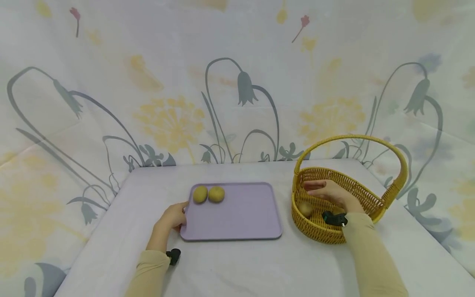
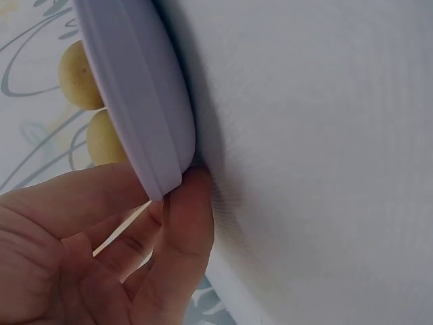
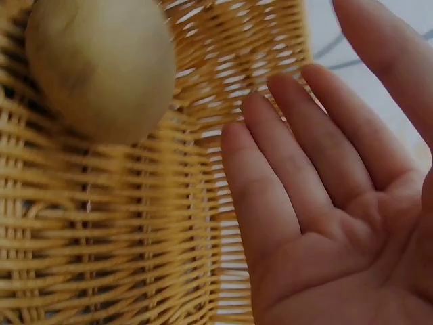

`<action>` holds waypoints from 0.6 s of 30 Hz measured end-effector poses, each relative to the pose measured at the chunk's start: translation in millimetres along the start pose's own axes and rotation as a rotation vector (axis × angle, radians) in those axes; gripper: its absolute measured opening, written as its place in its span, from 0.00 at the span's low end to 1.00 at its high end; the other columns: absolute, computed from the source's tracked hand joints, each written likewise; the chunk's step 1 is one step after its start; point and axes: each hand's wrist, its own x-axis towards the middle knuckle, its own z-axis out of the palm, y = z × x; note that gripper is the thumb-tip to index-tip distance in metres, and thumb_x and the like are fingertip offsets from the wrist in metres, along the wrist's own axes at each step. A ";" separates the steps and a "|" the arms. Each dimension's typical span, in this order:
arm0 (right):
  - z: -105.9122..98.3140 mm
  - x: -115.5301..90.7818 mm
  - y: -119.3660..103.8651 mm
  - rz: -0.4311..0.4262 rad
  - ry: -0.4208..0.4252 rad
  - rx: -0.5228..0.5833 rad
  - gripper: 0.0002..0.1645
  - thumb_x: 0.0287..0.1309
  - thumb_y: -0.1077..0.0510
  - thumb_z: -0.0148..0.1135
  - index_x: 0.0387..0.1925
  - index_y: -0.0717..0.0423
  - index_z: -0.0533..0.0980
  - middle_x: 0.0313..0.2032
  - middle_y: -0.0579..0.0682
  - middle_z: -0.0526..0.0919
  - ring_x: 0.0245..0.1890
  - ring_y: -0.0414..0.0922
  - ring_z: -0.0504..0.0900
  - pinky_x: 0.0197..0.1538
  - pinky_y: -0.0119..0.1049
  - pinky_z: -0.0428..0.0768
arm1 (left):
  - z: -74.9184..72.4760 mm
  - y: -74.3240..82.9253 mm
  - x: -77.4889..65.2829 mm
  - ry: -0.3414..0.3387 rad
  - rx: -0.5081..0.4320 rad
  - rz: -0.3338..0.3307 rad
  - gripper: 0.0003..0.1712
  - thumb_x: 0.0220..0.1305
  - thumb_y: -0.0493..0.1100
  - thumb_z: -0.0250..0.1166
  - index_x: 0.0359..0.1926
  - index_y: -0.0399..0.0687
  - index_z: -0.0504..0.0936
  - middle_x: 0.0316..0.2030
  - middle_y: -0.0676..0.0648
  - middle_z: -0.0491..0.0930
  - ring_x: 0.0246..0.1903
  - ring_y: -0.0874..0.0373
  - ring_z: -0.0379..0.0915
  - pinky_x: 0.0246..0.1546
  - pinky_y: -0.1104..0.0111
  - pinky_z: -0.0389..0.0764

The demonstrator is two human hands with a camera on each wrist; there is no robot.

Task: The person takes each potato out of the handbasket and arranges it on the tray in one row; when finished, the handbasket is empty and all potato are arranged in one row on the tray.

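In the head view, the left hand [image 1: 172,217] is at the left edge of a lilac tray [image 1: 237,216], its fingers closed to a pinch on the rim, with one digit tucked beneath, as the left wrist view shows. From those fingers the tray stretches rightward, its long axis running left to right across the white surface [image 1: 237,268]. Just beyond them and a little to the right, what look like a left potato [image 1: 200,194] and a right potato [image 1: 216,194] sit side by side in the tray's far left corner.

Well to the right of those fingers stands a wicker basket [image 1: 320,234]. Inside it, a browner potato [image 1: 306,209] lies lower than the right hand's fingers and nearer the person, apart from them; the right hand [image 1: 331,193] is clearly the closer one. It looks slightly oval, though I can't tell its long axis surely. That hand's fingers are almost straight, thumb spread away, holding nothing; the wrist is bent so the fingertips point left, above the basket's floor.
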 end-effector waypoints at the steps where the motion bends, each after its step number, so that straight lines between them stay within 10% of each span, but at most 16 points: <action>1: 0.4 0.1 1.2 0.009 -0.009 -0.035 0.36 0.58 0.59 0.59 0.63 0.73 0.58 0.62 0.68 0.61 0.58 0.46 0.71 0.60 0.36 0.70 | -0.1 0.1 -0.1 -0.001 0.002 0.000 0.42 0.42 0.22 0.57 0.65 0.32 0.60 0.29 0.42 0.69 0.15 0.58 0.65 0.14 0.68 0.78; 7: 4.3 2.4 9.1 0.073 -0.087 -0.165 0.35 0.53 0.58 0.63 0.60 0.69 0.65 0.58 0.63 0.70 0.59 0.56 0.69 0.62 0.50 0.66 | 1.0 -1.2 1.4 -0.006 0.003 -0.001 0.43 0.42 0.22 0.57 0.65 0.32 0.60 0.29 0.42 0.70 0.16 0.57 0.66 0.15 0.68 0.78; 18: 7.1 5.7 11.6 0.076 -0.253 -0.171 0.37 0.48 0.63 0.66 0.59 0.73 0.65 0.58 0.66 0.68 0.52 0.41 0.71 0.52 0.28 0.72 | 1.8 -1.1 3.4 -0.005 0.000 -0.011 0.43 0.42 0.22 0.58 0.65 0.33 0.60 0.31 0.42 0.70 0.16 0.58 0.66 0.15 0.69 0.78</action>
